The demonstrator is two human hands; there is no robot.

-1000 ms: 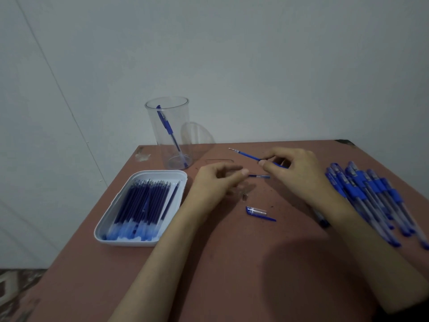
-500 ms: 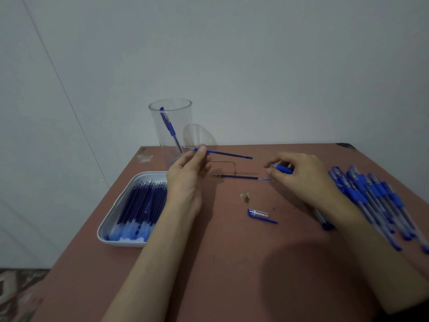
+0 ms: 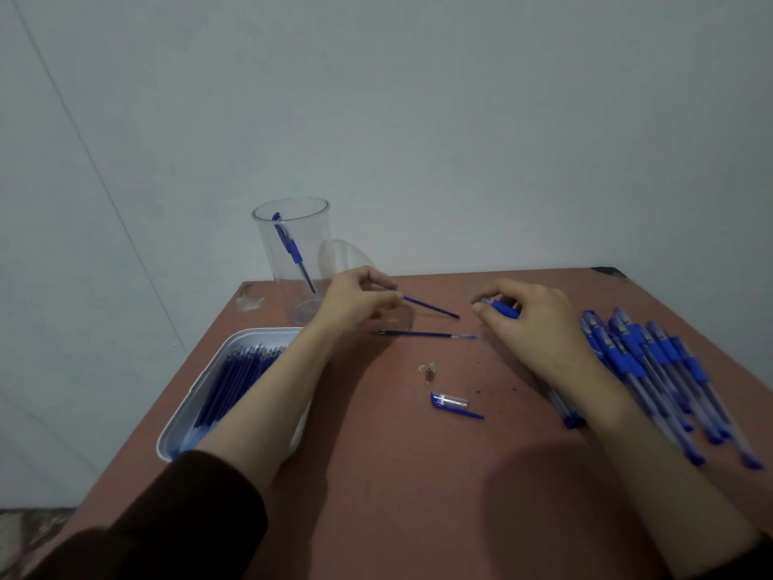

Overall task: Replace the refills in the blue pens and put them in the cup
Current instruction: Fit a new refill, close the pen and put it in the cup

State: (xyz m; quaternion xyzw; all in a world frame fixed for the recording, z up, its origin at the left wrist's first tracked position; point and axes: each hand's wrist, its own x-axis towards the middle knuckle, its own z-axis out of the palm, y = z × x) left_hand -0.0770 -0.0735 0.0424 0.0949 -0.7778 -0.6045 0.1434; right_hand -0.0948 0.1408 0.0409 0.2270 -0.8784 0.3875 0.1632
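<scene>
My left hand [image 3: 357,301] pinches one end of a thin blue refill [image 3: 431,307], which points right toward my right hand [image 3: 531,324]. That hand grips a pen barrel with a blue grip [image 3: 500,308]. A second refill [image 3: 426,335] lies flat on the table between my hands. A small metal pen tip [image 3: 428,372] and a blue pen cap [image 3: 454,403] lie nearer me. The clear cup [image 3: 293,261] stands at the back left with one blue pen [image 3: 293,251] leaning inside.
A white tray [image 3: 184,420] full of blue refills sits at the left, partly under my left forearm. Several blue pens [image 3: 656,370] lie in a pile at the right. The red-brown table [image 3: 397,496] ends at a grey wall.
My left hand took the refill from my right hand, carried it left toward the cup, and now points it back toward the barrel. My right hand stayed in place gripping the barrel.
</scene>
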